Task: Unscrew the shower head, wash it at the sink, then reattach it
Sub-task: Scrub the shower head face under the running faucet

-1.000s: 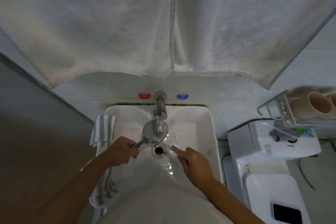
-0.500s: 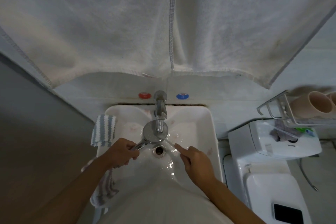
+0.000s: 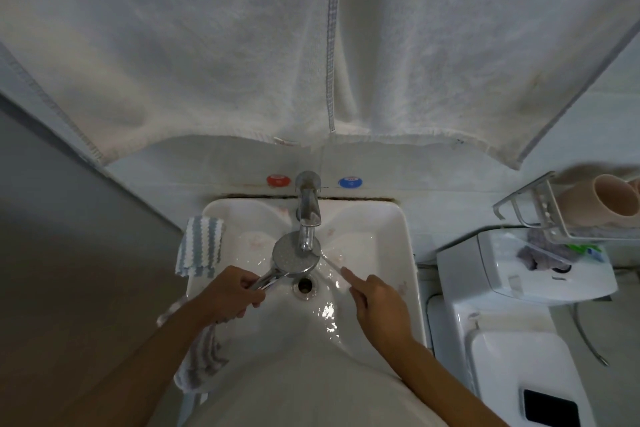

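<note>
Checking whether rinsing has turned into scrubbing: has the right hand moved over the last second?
Yes, slightly. The right hand shifted its pointing fingertip right and away from the drain, staying short of the shower head.

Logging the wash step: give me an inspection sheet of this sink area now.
Surface: white sink, wet, drain open.
Job's things: shower head under the faucet, water splashing off it.
Clutter: striped cloth over the sink's left rim.
Grips: left hand shut on the shower head's handle; right hand open, forefinger extended.
Cables: hose at right.
Surroundings: hanging towel, cups on rack.
</note>
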Demonstrator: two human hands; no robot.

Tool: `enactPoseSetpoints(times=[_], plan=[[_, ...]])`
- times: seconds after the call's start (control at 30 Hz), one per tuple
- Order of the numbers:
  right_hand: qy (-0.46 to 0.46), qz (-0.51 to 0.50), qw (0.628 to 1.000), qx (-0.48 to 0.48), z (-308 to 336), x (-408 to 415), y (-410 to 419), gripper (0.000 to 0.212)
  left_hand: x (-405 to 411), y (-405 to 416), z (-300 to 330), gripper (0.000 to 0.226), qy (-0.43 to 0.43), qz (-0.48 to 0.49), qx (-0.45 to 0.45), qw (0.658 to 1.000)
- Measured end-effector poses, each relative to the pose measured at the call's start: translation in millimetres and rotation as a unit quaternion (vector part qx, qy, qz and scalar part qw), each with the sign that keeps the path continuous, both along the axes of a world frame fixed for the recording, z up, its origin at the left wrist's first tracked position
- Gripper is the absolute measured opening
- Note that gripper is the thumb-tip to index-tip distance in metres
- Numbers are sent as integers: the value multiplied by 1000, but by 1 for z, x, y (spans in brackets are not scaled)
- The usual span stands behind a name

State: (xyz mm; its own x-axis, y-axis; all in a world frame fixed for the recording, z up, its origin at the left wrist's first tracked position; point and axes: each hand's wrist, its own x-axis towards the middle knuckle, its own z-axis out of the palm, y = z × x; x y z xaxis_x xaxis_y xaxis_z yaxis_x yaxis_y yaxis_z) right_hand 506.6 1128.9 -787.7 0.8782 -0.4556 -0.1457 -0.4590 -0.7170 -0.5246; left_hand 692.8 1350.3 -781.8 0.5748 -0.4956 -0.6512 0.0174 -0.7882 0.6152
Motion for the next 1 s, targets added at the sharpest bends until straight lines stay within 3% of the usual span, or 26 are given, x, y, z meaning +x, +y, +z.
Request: enactPoseSetpoints(times=[0.1,0.23,0.37,0.5,0.63,1.0], plan=[[7,39,999,21,3,-1,4,42,-1,0,0,16,-4,-5,-5,1000],[-3,-31,1000,-2,2,0,-2,43,-2,-2,1,16,-7,-15,-4,1000],[5,20,999,28,3,-2,2,42,-3,-1,0,16,-8,-22,-7,1000],[-3,-30,1000,9,-1,-1,-2,42,-4,6,-5,16,-4,-22,-12,1000],[1,14,999,35,-1,-2,3,42,-6,10,-7,15,3,-29,-16,999],[-3,-30,999,19,-1,-2,-1,42,-4,5,-12,17,-1,-45,-19,999]])
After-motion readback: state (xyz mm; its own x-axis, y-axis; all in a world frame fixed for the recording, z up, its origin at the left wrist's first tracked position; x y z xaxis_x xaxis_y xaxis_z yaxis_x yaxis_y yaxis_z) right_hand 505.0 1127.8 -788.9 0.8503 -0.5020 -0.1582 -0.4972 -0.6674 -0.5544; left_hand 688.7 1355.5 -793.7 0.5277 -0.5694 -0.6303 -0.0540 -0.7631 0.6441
